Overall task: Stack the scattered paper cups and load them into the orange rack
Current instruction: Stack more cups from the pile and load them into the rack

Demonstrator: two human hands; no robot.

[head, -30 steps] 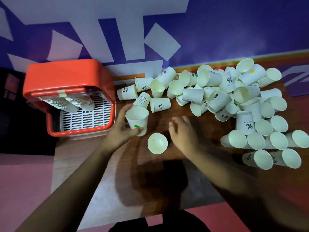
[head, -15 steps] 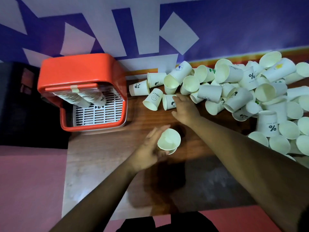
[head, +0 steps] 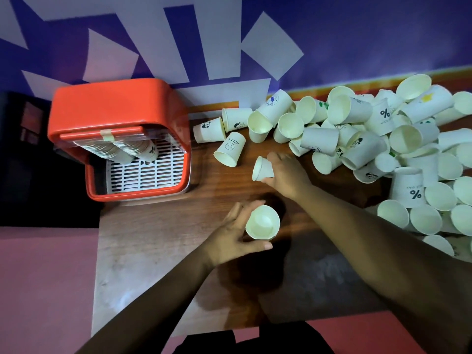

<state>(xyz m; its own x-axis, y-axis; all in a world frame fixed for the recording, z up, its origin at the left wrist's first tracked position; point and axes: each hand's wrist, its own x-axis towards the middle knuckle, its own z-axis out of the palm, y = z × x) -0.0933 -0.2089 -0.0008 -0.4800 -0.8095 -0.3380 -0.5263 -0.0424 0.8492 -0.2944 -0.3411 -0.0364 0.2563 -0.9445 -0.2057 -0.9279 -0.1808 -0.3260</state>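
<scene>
A person's left hand (head: 229, 235) grips a white paper cup (head: 263, 222) just above the wooden table (head: 153, 246), thumb under its near side and fingers curled round the far side, the open mouth facing up at the camera. Beyond it, well apart, the right hand (head: 287, 172) pinches a second cup (head: 261, 169) by its base; it lies sideways with the mouth pointing left.

Just beyond the right hand, a cup printed "HELLO" (head: 231, 148) over a smiley lies on its side, with a panda cup (head: 209, 129) and a cup carrying a blue round badge (head: 274, 104) behind it; the badge's lettering is too small to read. To the right a loose pile (head: 319, 137) of the same white cups spreads to the table's edge, most of them tipped over. One cup in it stands upside down and shows a large "%" (head: 411, 190) with small print that seems to read "NICE DAY"; another "%" cup (head: 383, 117) sits higher in the heap.

At the table's left end stands the orange rack (head: 115, 103). Two slanting stacks (head: 138, 149) of nested cups sit under its top, the end cup of one showing a "%" mark, above a white slatted grille (head: 145, 172). A strip of pale tape (head: 107, 134) crosses the rack's front bar. Behind everything is a blue wall (head: 357, 34) with large white angular shapes.
</scene>
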